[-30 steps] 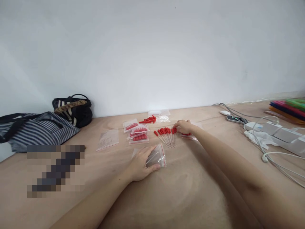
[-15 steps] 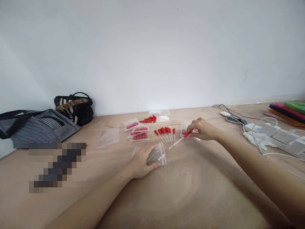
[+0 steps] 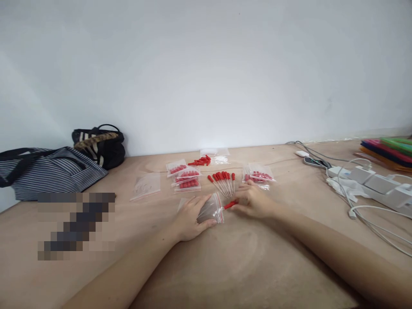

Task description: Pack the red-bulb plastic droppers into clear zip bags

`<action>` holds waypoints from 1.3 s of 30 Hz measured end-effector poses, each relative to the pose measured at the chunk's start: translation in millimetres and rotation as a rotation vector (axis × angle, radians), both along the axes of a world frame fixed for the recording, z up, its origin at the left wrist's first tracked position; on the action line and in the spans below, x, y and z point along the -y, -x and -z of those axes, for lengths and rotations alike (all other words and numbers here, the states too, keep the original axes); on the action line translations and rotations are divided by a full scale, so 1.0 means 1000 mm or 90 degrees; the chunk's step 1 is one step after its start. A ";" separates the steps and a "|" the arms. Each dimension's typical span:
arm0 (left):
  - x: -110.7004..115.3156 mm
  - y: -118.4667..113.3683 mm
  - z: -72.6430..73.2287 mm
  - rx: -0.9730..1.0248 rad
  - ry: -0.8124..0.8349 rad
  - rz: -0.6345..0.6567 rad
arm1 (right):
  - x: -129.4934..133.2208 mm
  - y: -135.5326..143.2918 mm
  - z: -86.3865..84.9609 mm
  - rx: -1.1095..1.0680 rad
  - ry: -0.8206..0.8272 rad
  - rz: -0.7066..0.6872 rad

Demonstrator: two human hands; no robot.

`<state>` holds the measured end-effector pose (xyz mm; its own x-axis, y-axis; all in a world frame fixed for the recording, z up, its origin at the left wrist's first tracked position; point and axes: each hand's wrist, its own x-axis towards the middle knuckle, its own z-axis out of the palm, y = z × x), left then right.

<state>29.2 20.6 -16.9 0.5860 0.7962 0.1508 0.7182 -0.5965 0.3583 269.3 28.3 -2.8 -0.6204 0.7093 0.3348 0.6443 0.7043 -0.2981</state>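
Note:
My left hand (image 3: 193, 218) lies flat, fingers spread, on a clear zip bag (image 3: 210, 209) with a red stripe at its right end. A red-topped dropper (image 3: 230, 205) is pinched in my right hand (image 3: 252, 201), its far end at the mouth of that bag. Just beyond, several droppers (image 3: 223, 182) with red bulbs and clear stems lie in a fan. Bags of red pieces (image 3: 188, 179) stand to the left of the fan, and more filled bags (image 3: 259, 174) lie to the right. Loose red pieces (image 3: 201, 160) are heaped near the wall.
An unfilled clear bag (image 3: 146, 186) lies at the left, with more clear bags (image 3: 220, 155) at the back. Striped (image 3: 58, 174) and black bags (image 3: 109, 148) sit far left. Chargers (image 3: 380, 182), cables and colourful folded stacks (image 3: 389, 152) occupy the right.
My right hand has moved left and nearer with the dropper, from the right-hand filled bags to the mouth of the bag under my left hand. My left hand has stayed in place.

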 end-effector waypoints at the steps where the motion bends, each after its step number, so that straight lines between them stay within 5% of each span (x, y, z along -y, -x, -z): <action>1: 0.000 0.000 0.001 0.000 -0.008 0.003 | 0.002 0.008 0.003 -0.043 0.033 -0.009; 5: 0.000 0.001 0.002 -0.002 -0.034 0.019 | 0.003 0.035 0.015 -0.209 0.182 -0.017; 11: 0.000 0.001 0.002 -0.009 -0.056 0.022 | -0.002 0.049 0.030 -0.255 0.267 -0.026; 18: 0.001 -0.002 -0.001 -0.010 -0.053 0.018 | -0.019 0.027 0.023 -0.246 0.236 0.049; 22: 0.003 -0.003 -0.004 -0.016 -0.049 0.003 | -0.055 -0.008 0.008 -0.119 0.091 0.283; 24: 0.004 -0.001 -0.006 -0.023 -0.034 0.002 | -0.073 -0.020 0.005 -0.030 0.045 0.321; 31: 0.003 0.013 -0.006 -0.037 -0.013 0.024 | -0.101 -0.022 0.007 0.213 -0.042 0.173; 39: 0.002 0.011 -0.003 0.006 -0.001 0.010 | -0.110 -0.027 0.003 0.277 -0.057 0.019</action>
<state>18.3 18.8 -13.5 0.5972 0.7864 0.1577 0.7048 -0.6084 0.3649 296.6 138.5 -6.0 -0.6972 0.7086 0.1084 0.7163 0.6946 0.0666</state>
